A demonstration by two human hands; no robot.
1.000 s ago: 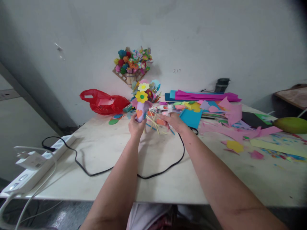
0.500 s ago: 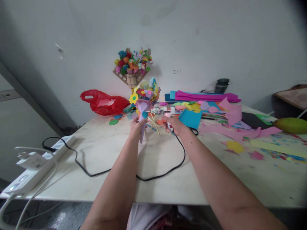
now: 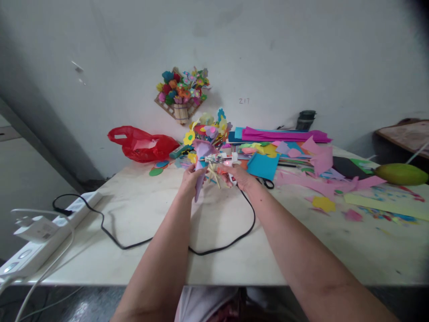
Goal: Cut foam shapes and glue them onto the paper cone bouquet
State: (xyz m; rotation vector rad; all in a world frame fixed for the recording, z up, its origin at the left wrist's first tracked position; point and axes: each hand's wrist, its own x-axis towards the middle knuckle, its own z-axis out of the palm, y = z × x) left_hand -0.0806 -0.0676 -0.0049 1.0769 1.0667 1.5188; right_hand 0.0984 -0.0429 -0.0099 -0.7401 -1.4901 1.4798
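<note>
My left hand point(image 3: 191, 180) is closed around a light purple paper cone point(image 3: 199, 188) with a flared top and colored dots on its side. My right hand point(image 3: 241, 177) grips a white glue gun point(image 3: 234, 157) that has a red switch and a small glowing light. The gun's thin nozzle points left and reaches the cone near a blue dot; whether it touches is too small to tell. A bunch of paper flowers point(image 3: 211, 130) stands just behind the cone. Below the gun, light wooden sticks point(image 3: 214, 178) lie crossed, partly hidden by my right hand.
A red plastic bag point(image 3: 144, 145) lies at the back left. Blue paper point(image 3: 263, 166), scissors point(image 3: 268, 183) and pink scraps point(image 3: 321, 185) lie to the right. The gun's black cord point(image 3: 221, 250) loops toward a power strip point(image 3: 50, 237). A green fruit point(image 3: 400, 174) sits far right.
The glue gun and my right hand have shifted slightly left, so the nozzle sits further across the cone. My left hand keeps its hold, and the view has turned a little to the right.
</note>
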